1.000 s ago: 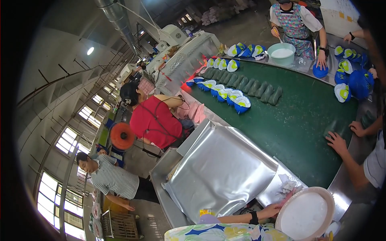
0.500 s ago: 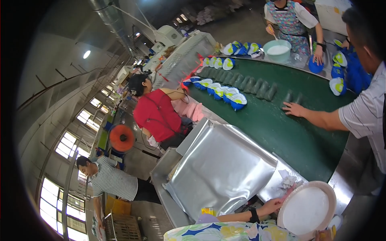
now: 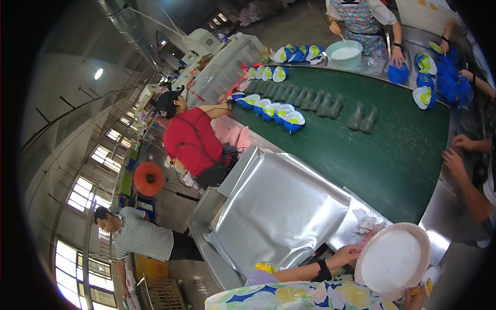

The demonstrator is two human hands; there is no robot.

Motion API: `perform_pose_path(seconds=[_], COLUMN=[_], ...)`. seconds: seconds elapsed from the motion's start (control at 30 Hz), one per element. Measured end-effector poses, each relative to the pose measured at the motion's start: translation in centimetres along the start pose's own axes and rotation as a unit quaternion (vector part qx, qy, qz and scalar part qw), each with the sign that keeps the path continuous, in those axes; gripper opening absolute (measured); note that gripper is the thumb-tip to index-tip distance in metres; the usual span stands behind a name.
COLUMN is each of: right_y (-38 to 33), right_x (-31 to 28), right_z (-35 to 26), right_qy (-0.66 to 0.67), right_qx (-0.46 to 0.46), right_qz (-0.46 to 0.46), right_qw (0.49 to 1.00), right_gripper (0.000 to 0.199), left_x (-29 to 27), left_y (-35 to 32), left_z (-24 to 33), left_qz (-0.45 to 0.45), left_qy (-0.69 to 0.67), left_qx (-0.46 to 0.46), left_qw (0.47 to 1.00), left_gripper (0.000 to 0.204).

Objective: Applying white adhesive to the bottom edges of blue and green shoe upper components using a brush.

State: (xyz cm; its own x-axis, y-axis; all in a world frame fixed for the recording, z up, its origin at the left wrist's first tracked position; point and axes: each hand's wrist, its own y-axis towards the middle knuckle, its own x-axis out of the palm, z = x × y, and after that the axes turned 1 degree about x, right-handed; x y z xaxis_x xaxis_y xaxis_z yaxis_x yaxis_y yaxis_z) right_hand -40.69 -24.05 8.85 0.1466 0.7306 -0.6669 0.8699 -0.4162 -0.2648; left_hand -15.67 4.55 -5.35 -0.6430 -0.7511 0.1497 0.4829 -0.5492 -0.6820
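Green table (image 3: 408, 175): since half a second ago, a co-worker's hand (image 3: 454, 163) has gone from two dark green foot shapes (image 3: 369, 122) back to its right edge.
Basin (image 3: 425, 247): pale pink, beside the table's near corner, with white liquid (image 3: 391, 262) in it. I think it is heavy, and will slosh if tipped. Its wall looks stiff; wet spots may be slippery. I'd hold the rim on both sides.
Foot shapes: the two lie beyond the end of the long row (image 3: 305, 99). They look hard and smooth; I'd hold them round the middle.
Left hand (image 3: 345, 257): half curled by the basin's left rim, near a pink cloth (image 3: 368, 238). I can't tell if it grips anything.
Right hand (image 3: 415, 297): bent, low by the basin, near a yellow thing (image 3: 430, 285). I can't tell if it has it.
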Motion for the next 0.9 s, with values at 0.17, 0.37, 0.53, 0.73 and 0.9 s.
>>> perform_pose_path(seconds=[0.17,0.37,0.53,0.73,0.9], right_y=[0.3,1.0,1.7,1.9,2.2], right_x=[-0.9,0.3,-1.0,-1.7,-2.5], right_z=[-1.3,0.3,-0.4,-1.8,-3.3], right_qy=[0.016,-0.034,-0.097,-0.126,-0.008], right_qx=[0.035,0.038,-0.019,-0.062,0.013], right_qz=[-0.051,-0.005,-0.031,-0.033,-0.051], right_qw=[0.998,0.999,0.995,0.989,0.999], right_gripper=[0.026,0.024,0.022,0.02,0.025], left_x=[-0.4,-0.8,-0.6,-0.7,-0.5], left_y=[0.7,1.5,1.6,1.6,1.4], left_z=[-1.7,-2.4,-1.9,-1.4,-0.5], left_qz=[-0.014,-0.014,-0.005,-0.001,0.004], left_qy=[0.008,0.047,0.091,0.114,0.142], left_qx=[0.009,0.023,0.041,0.058,0.058], left_qw=[1.0,0.999,0.995,0.992,0.988], left_gripper=[0.028,0.031,0.031,0.031,0.031])
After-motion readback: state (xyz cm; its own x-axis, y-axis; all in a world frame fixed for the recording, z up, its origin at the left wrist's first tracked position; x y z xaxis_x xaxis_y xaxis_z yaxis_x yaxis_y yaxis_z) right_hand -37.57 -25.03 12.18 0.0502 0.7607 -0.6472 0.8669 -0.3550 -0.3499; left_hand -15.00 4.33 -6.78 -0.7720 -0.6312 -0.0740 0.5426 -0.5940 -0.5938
